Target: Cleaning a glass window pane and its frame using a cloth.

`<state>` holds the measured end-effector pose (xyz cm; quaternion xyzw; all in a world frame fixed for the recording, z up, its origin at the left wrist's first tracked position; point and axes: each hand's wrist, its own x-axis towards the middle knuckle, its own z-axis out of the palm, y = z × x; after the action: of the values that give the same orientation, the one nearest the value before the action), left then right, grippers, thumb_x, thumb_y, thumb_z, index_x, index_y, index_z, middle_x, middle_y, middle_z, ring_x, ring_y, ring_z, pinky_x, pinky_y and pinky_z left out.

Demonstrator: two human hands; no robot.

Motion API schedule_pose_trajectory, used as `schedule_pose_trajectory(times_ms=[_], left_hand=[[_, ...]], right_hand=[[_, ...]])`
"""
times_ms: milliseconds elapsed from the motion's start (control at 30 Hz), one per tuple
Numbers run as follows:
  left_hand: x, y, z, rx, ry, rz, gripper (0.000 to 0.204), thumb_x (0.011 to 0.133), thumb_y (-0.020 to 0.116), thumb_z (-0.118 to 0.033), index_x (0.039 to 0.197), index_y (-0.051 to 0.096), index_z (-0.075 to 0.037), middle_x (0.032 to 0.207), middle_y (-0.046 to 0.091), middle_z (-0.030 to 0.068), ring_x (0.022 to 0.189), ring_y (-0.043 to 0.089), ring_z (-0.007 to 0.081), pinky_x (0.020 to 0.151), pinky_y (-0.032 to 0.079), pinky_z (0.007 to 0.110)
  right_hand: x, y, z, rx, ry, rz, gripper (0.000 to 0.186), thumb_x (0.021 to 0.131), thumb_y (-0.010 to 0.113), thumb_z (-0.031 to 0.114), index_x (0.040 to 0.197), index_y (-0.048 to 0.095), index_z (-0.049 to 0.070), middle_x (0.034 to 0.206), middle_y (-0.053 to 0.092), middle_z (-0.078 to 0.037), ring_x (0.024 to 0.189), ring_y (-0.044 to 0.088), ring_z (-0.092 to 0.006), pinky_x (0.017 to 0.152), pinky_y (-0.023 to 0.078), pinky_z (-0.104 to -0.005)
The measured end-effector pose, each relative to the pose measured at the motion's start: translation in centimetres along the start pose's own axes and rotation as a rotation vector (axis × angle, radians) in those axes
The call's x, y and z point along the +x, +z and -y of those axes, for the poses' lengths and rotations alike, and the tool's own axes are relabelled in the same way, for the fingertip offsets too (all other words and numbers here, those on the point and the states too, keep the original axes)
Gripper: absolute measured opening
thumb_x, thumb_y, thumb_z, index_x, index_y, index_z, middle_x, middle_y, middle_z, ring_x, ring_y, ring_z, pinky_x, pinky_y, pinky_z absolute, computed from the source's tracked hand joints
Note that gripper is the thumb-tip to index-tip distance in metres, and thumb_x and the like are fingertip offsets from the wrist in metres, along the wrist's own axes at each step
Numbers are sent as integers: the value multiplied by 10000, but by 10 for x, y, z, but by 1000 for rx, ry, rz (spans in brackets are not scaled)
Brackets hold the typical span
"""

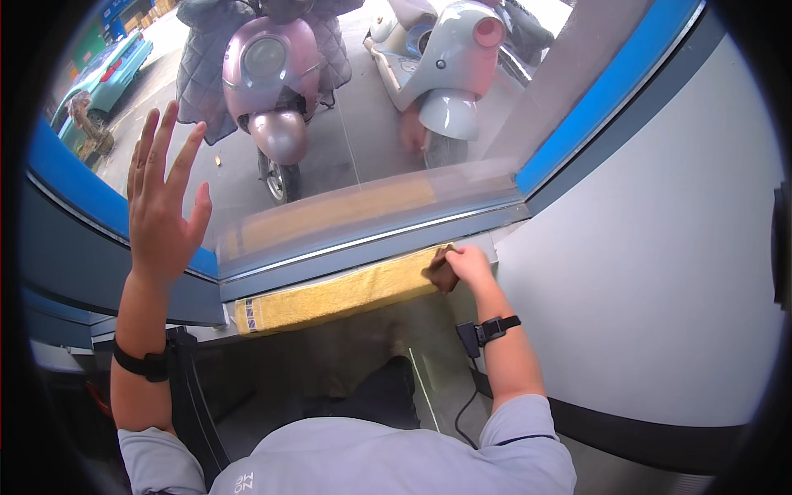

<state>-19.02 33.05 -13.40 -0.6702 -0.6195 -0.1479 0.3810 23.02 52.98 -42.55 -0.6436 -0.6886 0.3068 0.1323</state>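
1. So the surface here is a narrow light ledge (487, 244) at the foot of a window, and a yellow towel (346, 290) lies lengthwise along it. Using that towel as the landmark for everything.
2. Right behind the towel runs the grey window frame (371, 251), then the glass (346, 188), which has a blurry yellow reflection of the towel in it.
3. Outside, beyond the towel, there's a pink scooter (266, 70) and, to its right, a pale scooter (454, 70). A teal car (107, 73) sits way off past the towel's left end.
4. Right of the towel is a big light grey panel (643, 231); below its near edge it's pretty dim.
5. The brown cloth (442, 272) is at the towel's right end, all crumpled up. The right hand (470, 266) has its fingers pinched tight on it, just right of the cloth.
6. The left hand (163, 214) is up beyond the towel's left end, fingers spread apart, nothing in it. Can't tell if it's touching the glass.
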Motion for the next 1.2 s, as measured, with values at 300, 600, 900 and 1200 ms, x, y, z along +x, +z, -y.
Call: schedule_pose_trajectory(times_ms=[300, 600, 900, 1200], left_hand=[[-3, 3, -25, -71, -70, 26, 694, 806, 661, 32, 1469, 581, -156, 1644, 387, 130, 1569, 257, 323, 1264, 253, 489], [-51, 11, -23, -44, -108, 97, 624, 827, 642, 29, 1430, 612, -130, 1625, 419, 137, 1558, 281, 349, 1252, 268, 512], [-96, 24, -50, -33, -131, 330, 564, 825, 604, 25, 1378, 633, -81, 1600, 431, 189, 1528, 321, 413, 1221, 283, 522], [-106, 4, -52, -153, -154, 292, 489, 818, 633, -8, 1302, 674, -63, 1536, 499, 188, 1486, 386, 416, 1193, 320, 532]], right_hand=[[6, -268, 224, 48, -1115, -1576, 227, 848, 730, 79, 1032, 619, 8, 1014, 659, -124, 914, 644, -310, 815, 552, -405], [46, -192, 267, -189, -1227, -1347, 491, 883, 643, 24, 1370, 627, 85, 1411, 603, -171, 1290, 567, -436, 1011, 525, -450], [68, 70, 51, -148, -1060, -826, 474, 836, 608, 29, 1284, 731, 121, 1335, 667, -132, 1244, 614, -447, 1023, 548, -510], [20, 78, 27, 185, -449, -76, 561, 835, 535, -68, 1370, 635, 68, 1267, 710, -155, 1188, 677, -349, 954, 562, -365]])
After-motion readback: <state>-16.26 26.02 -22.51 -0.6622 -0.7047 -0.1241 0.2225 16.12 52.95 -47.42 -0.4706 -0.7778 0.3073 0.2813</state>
